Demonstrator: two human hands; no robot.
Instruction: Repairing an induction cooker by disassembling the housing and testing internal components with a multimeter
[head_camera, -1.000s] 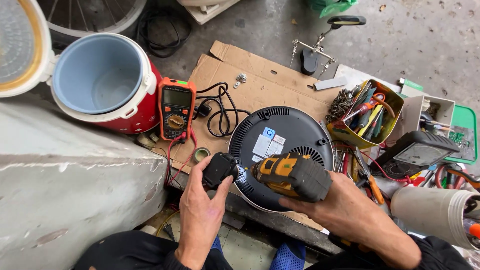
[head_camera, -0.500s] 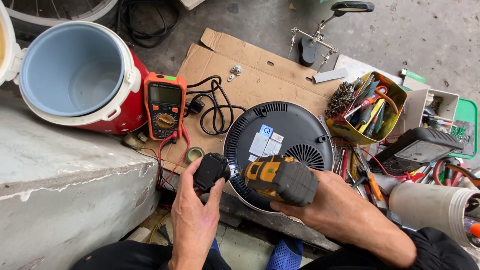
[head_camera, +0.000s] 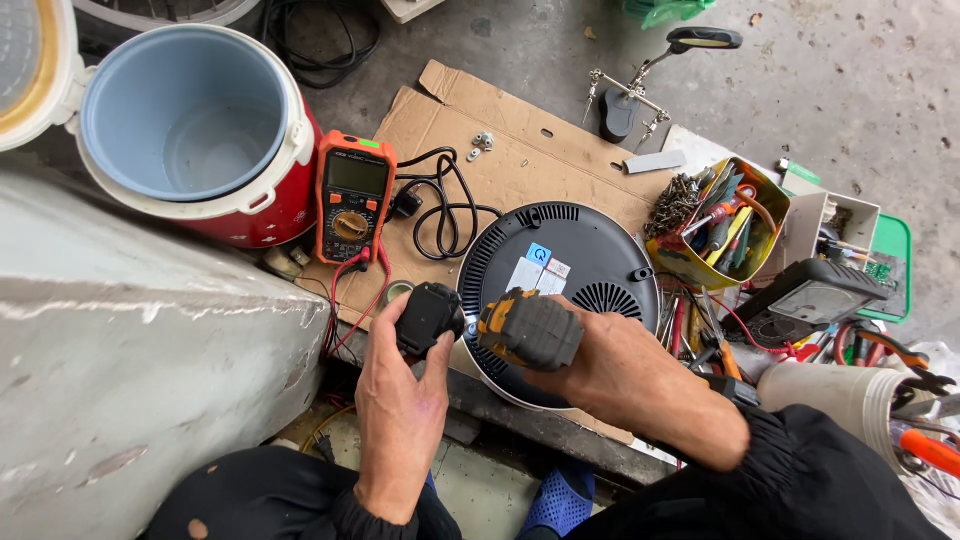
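**Both hands closed on parts of a cordless tool, above an upturned round appliance**

The right hand (head_camera: 625, 375) is wrapped tight around the black-and-orange body of a cordless tool (head_camera: 530, 328), fingers curled under it and thumb across the top. The left hand (head_camera: 400, 400) clasps a small black battery block (head_camera: 428, 318) between thumb and fingers, holding it just beside the tool's left end (whether the two parts touch cannot be told from here).

Both are held over the near edge of a round black appliance base (head_camera: 590, 255), which lies bottom-up with vent slots around its rim and a blue-and-white label near the middle. It rests on a flattened sheet of cardboard (head_camera: 500, 140).

To the left on the cardboard lies an orange multimeter (head_camera: 353, 195), its red leads trailing toward the person, with a coiled black power cord (head_camera: 445, 205) between it and the base. Beyond the multimeter stands a red rice cooker (head_camera: 200, 140), lid open, its pale blue inner pot showing. To the right of the base sits a yellow tub of hand tools (head_camera: 715, 225), and a second, dark meter (head_camera: 815, 295) lies just past it. A helping-hands stand (head_camera: 625, 100) is at the far edge of the cardboard.
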